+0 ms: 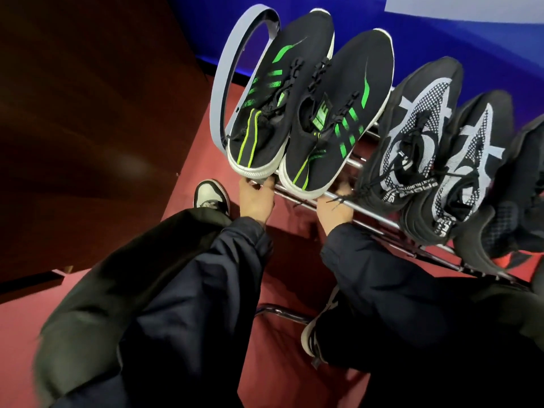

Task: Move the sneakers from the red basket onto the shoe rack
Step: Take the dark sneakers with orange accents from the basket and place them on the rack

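Note:
Two black sneakers with green stripes rest side by side on the shoe rack's (371,214) chrome rails, toes toward the wall. My left hand (255,200) grips the heel of the left green sneaker (275,92) from below. My right hand (335,208) curls under the heel of the right green sneaker (338,119), its fingers partly hidden. To the right lie two black sneakers with white mesh, one (412,136) beside the other (462,169). The red basket is out of view.
A further dark shoe (527,184) sits at the rack's right edge. The rack's pale oval end frame (218,92) stands on the left, with a dark wooden panel (88,113) beyond it. A blue wall (441,33) is behind. My own shoes (210,197) stand on red carpet (282,348).

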